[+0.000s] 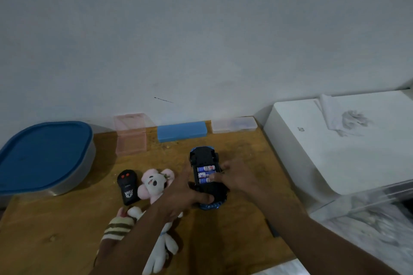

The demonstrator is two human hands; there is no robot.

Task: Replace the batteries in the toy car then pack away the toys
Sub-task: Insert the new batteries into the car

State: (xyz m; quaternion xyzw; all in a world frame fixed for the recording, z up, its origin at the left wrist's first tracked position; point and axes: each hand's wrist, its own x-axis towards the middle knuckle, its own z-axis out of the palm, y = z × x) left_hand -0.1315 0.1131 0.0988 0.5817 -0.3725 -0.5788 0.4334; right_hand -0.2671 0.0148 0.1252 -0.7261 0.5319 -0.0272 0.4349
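Nearest, just left of the upturned blue-and-black plastic toy car (206,176) on the wooden table (55,241): a white and pink plush animal (154,183), a striped plush (119,226), a black remote with red buttons (127,186). Left hand (183,196) clamps the car's near end, fingers curled round the chassis. Right hand (237,177), fingers spread, fingertip pressing the blue-and-white batteries (205,174) in the open bay. Risk: uneven pressure could spring a cell out, or polarity go wrong; cover not visible. Far left of the car: grey tub with blue lid (44,156). Beyond it: pink translucent box (130,135), blue box (182,131), clear box (233,124).
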